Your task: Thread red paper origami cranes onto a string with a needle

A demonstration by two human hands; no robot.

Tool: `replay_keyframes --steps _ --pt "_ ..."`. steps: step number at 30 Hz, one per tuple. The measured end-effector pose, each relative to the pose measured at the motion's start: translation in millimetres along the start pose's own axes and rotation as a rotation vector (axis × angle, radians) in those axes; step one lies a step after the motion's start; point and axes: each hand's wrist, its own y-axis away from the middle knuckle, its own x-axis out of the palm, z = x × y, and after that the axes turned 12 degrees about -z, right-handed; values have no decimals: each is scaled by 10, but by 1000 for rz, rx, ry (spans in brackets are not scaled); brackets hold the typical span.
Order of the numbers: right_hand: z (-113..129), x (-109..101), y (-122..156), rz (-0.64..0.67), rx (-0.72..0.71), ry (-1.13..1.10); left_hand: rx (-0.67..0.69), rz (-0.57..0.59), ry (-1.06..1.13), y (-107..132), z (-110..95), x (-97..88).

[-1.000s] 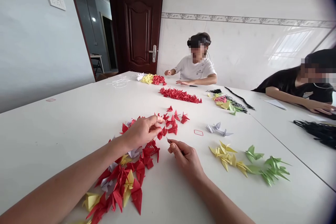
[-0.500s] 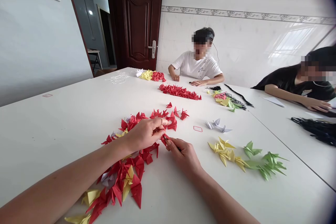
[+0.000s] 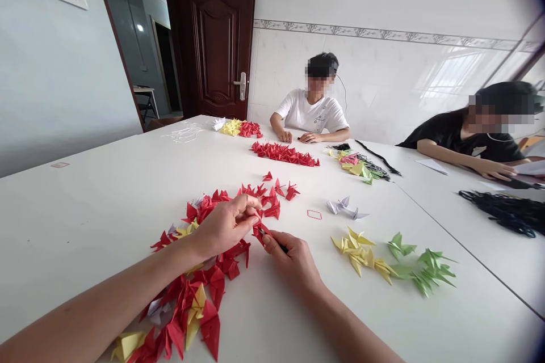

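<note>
My right hand (image 3: 293,261) is closed, its thumb and fingers pinching a thin dark needle (image 3: 279,248) against a red paper crane (image 3: 259,232). The crane sits between my two hands, just above the counter (image 3: 85,227), and its folds hide exactly where the needle meets the paper. My left hand (image 3: 225,226) is also curled into a pinch, holding the crane from the other side. Right beneath my left wrist, at about 7 o'clock, lies a loose heap of red paper cranes (image 3: 204,289) mixed with a few yellow ones. More red cranes (image 3: 272,198) are scattered at 12 o'clock, and a longer red row (image 3: 283,154) lies beyond them. At 2 o'clock are pale lavender cranes (image 3: 344,208) and a small red rubber band (image 3: 314,214). Yellow cranes (image 3: 360,252) and green cranes (image 3: 426,272) lie at 3 o'clock. A bundle of black thread (image 3: 502,212) sits farther off at 3 o'clock, near a person in a black top (image 3: 468,142). A person in a white T-shirt (image 3: 313,116) sits across the counter at 12 o'clock.
</note>
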Motion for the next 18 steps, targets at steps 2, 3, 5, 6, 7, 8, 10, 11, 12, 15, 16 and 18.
replay_keyframes --steps 2,3,5,6,7,8,10,11,12,15,16,18 --pt "-5 0 -1 8 11 -8 -22 -3 18 -1 -1 3" --pt "-8 0 0 12 16 -9 -31 -2 27 -2 -2 4" --pt "-13 -2 2 22 23 -16 -42 7 38 -4 -2 4" --pt "-15 -3 2 26 26 -21 -46 14 43 -4 0 3" --pt "-18 -3 2 32 27 -26 -49 21 49 -4 2 2" --pt "-22 -3 1 33 28 -30 -50 27 56 -4 6 1" --pt "-29 0 -3 28 33 -34 -47 36 67 -2 14 -1" --pt "-32 2 -5 25 35 -36 -45 38 73 0 19 -1" --pt "-35 3 -6 24 36 -40 -44 38 79 1 23 0" --pt "-34 0 -4 29 41 -63 -55 41 105 2 31 3" --pt "-30 -3 -1 30 48 -75 -61 39 119 1 31 5" --pt "-20 -13 3 34 71 -103 -79 34 151 -3 30 4"
